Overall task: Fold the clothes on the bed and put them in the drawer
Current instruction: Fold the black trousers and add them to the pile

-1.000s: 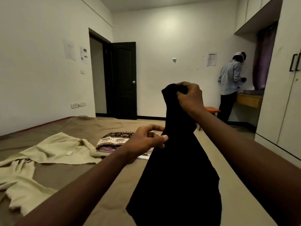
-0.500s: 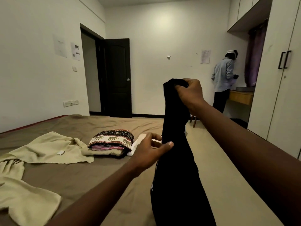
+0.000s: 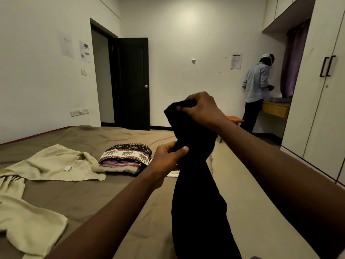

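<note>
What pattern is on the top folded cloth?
The folded cloth shows elephant bands, dark and white; head view.

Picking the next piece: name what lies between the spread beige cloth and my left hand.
A folded pile topped with elephant print, seen in the head view.

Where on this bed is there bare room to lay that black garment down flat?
Bare brown sheet lies in the foreground, bordered by the beige garment, the folded pile and the black garment. Another patch runs behind the pile toward the door. The left side, under the beige garment, is crowded.
</note>
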Action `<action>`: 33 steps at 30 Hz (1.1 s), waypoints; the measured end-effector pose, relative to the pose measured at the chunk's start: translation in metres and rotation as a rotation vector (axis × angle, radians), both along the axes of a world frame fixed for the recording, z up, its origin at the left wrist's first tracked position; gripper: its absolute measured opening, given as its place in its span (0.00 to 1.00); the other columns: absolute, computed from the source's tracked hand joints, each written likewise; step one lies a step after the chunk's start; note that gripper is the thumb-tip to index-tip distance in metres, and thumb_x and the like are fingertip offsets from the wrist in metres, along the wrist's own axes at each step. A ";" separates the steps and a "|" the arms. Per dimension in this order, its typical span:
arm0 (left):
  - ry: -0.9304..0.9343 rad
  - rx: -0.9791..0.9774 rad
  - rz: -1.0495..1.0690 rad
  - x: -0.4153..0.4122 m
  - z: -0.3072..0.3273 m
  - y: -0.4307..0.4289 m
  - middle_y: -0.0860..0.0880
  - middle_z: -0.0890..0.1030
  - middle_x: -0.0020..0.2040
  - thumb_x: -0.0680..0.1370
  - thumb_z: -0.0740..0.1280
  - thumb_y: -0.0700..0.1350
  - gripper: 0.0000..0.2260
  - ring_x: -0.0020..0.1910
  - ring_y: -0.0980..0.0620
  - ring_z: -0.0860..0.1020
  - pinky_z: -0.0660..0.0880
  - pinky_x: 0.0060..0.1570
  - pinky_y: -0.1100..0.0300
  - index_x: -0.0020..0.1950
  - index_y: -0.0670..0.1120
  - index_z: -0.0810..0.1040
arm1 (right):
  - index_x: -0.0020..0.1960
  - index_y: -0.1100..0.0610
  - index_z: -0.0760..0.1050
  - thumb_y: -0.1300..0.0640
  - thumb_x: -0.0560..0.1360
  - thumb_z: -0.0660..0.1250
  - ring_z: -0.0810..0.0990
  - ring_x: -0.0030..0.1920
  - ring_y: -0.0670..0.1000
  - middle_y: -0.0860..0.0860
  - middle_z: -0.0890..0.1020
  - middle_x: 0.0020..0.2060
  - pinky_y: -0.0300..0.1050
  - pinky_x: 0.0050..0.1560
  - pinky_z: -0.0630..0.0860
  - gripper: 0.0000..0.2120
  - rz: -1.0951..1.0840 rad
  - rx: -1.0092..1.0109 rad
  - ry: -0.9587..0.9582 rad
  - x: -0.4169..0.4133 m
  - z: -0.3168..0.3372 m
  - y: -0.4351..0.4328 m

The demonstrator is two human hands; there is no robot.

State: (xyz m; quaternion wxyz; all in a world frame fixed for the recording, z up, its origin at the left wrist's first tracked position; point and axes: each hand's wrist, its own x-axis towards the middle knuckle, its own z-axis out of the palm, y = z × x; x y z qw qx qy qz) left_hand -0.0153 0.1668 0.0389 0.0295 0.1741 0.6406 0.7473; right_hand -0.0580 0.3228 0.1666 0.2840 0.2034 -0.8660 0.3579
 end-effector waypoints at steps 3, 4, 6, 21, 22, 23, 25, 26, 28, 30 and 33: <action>0.009 0.009 0.142 0.000 -0.002 -0.019 0.50 0.87 0.51 0.85 0.63 0.41 0.12 0.46 0.55 0.85 0.80 0.41 0.63 0.66 0.45 0.81 | 0.48 0.52 0.84 0.46 0.76 0.73 0.82 0.47 0.53 0.51 0.85 0.46 0.47 0.49 0.78 0.09 -0.136 0.251 0.146 0.001 0.003 0.006; 0.056 -0.042 0.256 -0.001 -0.002 -0.026 0.50 0.87 0.51 0.85 0.63 0.42 0.12 0.47 0.54 0.85 0.80 0.40 0.63 0.66 0.45 0.82 | 0.49 0.51 0.83 0.46 0.77 0.73 0.82 0.47 0.55 0.51 0.84 0.47 0.47 0.48 0.76 0.09 -0.156 0.302 0.165 0.002 0.004 0.008; 0.214 -0.235 0.525 -0.008 0.004 -0.040 0.51 0.87 0.50 0.84 0.65 0.44 0.11 0.49 0.52 0.85 0.82 0.45 0.58 0.63 0.48 0.84 | 0.51 0.52 0.83 0.46 0.79 0.71 0.81 0.47 0.57 0.53 0.84 0.47 0.46 0.46 0.73 0.10 -0.174 0.374 0.190 0.002 0.003 0.011; 0.209 -0.833 0.227 0.019 0.080 -0.145 0.50 0.87 0.43 0.81 0.69 0.52 0.09 0.41 0.52 0.86 0.81 0.44 0.58 0.52 0.49 0.86 | 0.56 0.52 0.82 0.39 0.80 0.63 0.81 0.55 0.64 0.58 0.84 0.54 0.55 0.52 0.79 0.19 -0.622 -0.042 0.253 -0.023 -0.002 0.083; 0.289 -0.762 0.338 0.019 0.083 -0.147 0.50 0.86 0.38 0.80 0.70 0.53 0.10 0.37 0.53 0.84 0.78 0.39 0.60 0.49 0.48 0.87 | 0.57 0.53 0.83 0.39 0.81 0.62 0.80 0.56 0.65 0.59 0.81 0.56 0.56 0.53 0.77 0.20 -0.695 -0.001 0.274 -0.023 0.000 0.092; 0.379 -0.692 0.430 0.020 0.086 -0.145 0.51 0.85 0.35 0.80 0.70 0.54 0.11 0.33 0.56 0.83 0.75 0.37 0.60 0.46 0.48 0.87 | 0.58 0.53 0.83 0.40 0.82 0.61 0.77 0.58 0.65 0.61 0.78 0.58 0.57 0.53 0.75 0.20 -0.775 0.037 0.290 -0.021 0.001 0.100; 0.592 -0.680 0.581 0.018 0.094 -0.133 0.55 0.83 0.32 0.80 0.69 0.56 0.12 0.31 0.59 0.80 0.72 0.34 0.61 0.42 0.51 0.85 | 0.61 0.56 0.82 0.43 0.84 0.60 0.73 0.61 0.66 0.62 0.73 0.61 0.59 0.55 0.73 0.20 -0.906 0.123 0.287 -0.017 0.009 0.116; 0.676 -0.794 0.638 0.013 0.098 -0.127 0.56 0.81 0.31 0.81 0.68 0.58 0.13 0.32 0.59 0.80 0.72 0.34 0.59 0.41 0.53 0.84 | 0.62 0.57 0.82 0.44 0.85 0.59 0.72 0.62 0.67 0.63 0.72 0.63 0.60 0.57 0.73 0.20 -0.963 0.153 0.264 -0.016 0.015 0.125; 0.694 -1.085 0.626 0.006 0.098 -0.114 0.56 0.80 0.33 0.80 0.66 0.62 0.15 0.35 0.57 0.79 0.73 0.36 0.57 0.39 0.56 0.81 | 0.63 0.59 0.80 0.46 0.85 0.59 0.71 0.64 0.67 0.63 0.71 0.65 0.61 0.60 0.72 0.20 -1.059 0.161 0.219 -0.012 0.031 0.146; 0.557 -1.152 0.445 0.002 0.091 -0.098 0.56 0.80 0.33 0.80 0.66 0.61 0.15 0.36 0.55 0.80 0.71 0.36 0.57 0.37 0.56 0.80 | 0.64 0.61 0.80 0.46 0.85 0.59 0.71 0.65 0.67 0.63 0.70 0.66 0.60 0.62 0.71 0.21 -1.114 0.111 0.184 -0.009 0.049 0.164; 0.327 -0.771 0.054 0.021 0.085 -0.080 0.52 0.79 0.32 0.81 0.67 0.55 0.16 0.29 0.56 0.75 0.68 0.28 0.64 0.43 0.45 0.84 | 0.66 0.59 0.79 0.49 0.85 0.58 0.71 0.67 0.67 0.62 0.69 0.69 0.59 0.64 0.70 0.18 -1.138 -0.074 0.157 -0.017 0.066 0.166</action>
